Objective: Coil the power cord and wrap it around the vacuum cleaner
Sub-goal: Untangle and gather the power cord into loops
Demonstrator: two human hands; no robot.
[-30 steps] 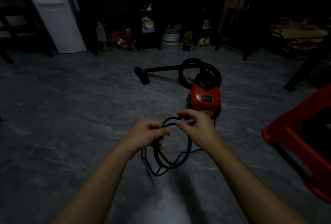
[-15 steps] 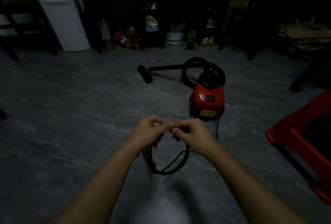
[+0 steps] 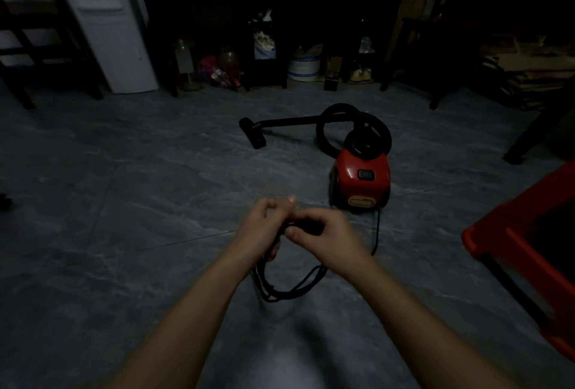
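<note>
A small red vacuum cleaner stands on the grey floor, its black hose looped behind it and the nozzle lying to the left. The black power cord hangs in several loops below my hands, and one strand runs from them across the floor to the vacuum's base. My left hand grips the top of the loops. My right hand pinches the cord right beside it, the two hands touching.
A red plastic stool stands at the right edge. Dark furniture with bottles, a bucket and clutter lines the back wall, with a white appliance at the back left. A dark chair leg stands at the right.
My hands have closed together at the top of the coil, and the hanging loops have narrowed and drawn up. The view has tilted slightly.
</note>
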